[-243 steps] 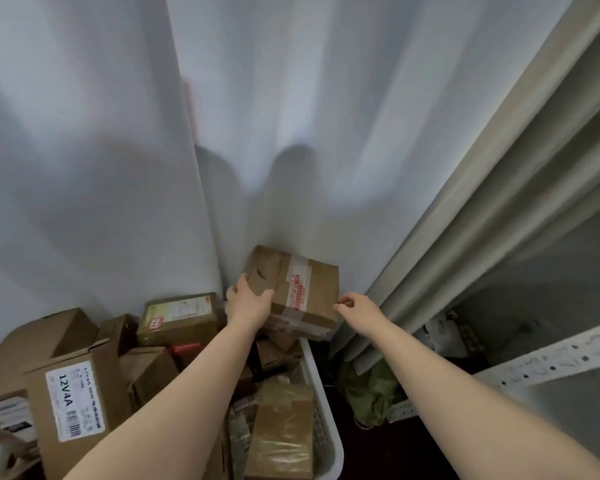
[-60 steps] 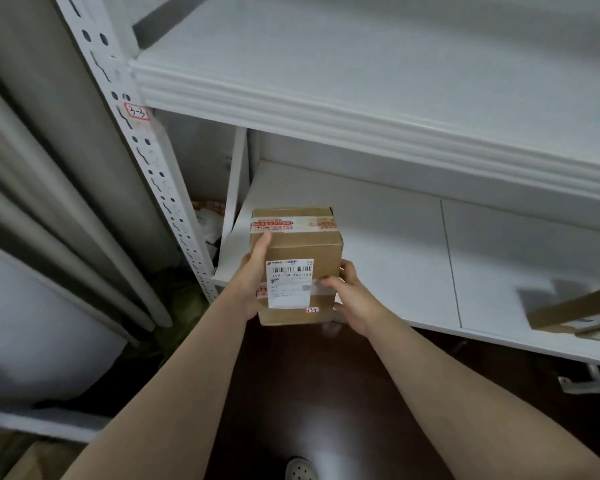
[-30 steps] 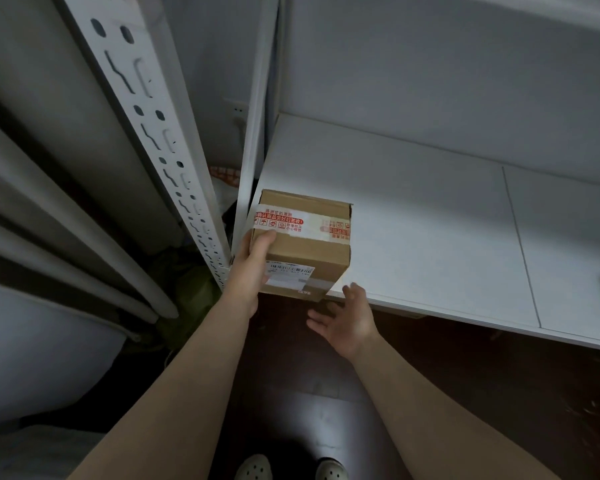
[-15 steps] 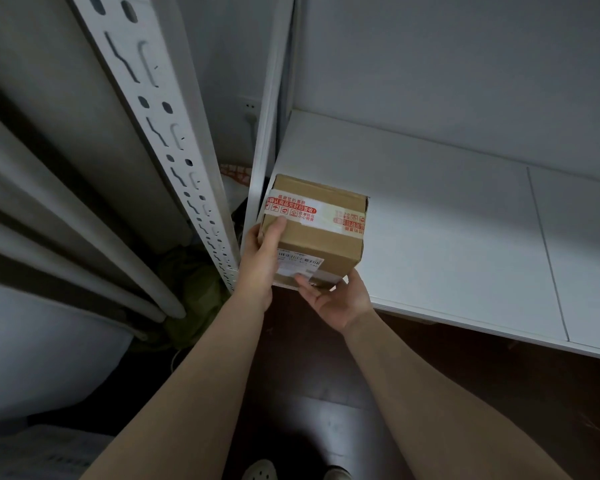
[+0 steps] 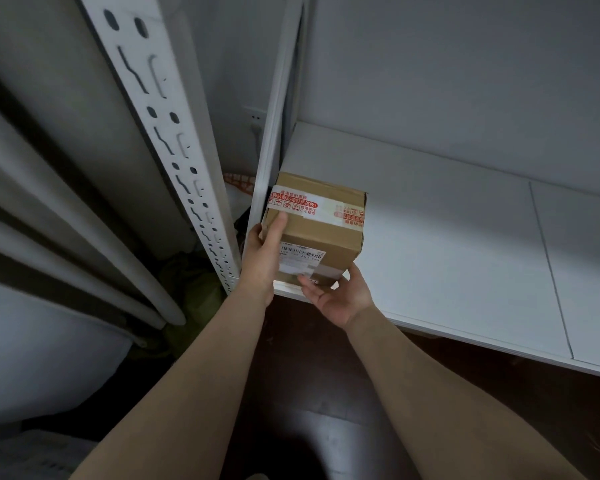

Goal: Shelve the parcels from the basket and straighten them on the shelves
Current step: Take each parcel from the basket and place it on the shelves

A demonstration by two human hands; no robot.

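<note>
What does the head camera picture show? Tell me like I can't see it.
A brown cardboard parcel sits at the left front corner of a white shelf. The left hand grips its left side; the right hand touches its lower front edge.

A white metal shelving unit [image 5: 430, 220] takes up the right half of the view. Its slotted front upright [image 5: 174, 147] runs from 11 o'clock down to the centre, with a plain rear upright [image 5: 274, 133] just beside it at 12 o'clock. A white shelf board [image 5: 465, 244] spreads toward 3 o'clock, crossed by a thin seam [image 5: 548, 271]. A pale wall [image 5: 465, 64] stands behind it at 1 o'clock. Grey curtain folds [image 5: 49, 202] hang at 9 o'clock. A glossy dark wooden floor [image 5: 309, 393] lies at 6 o'clock. The light is dim and cool.
</note>
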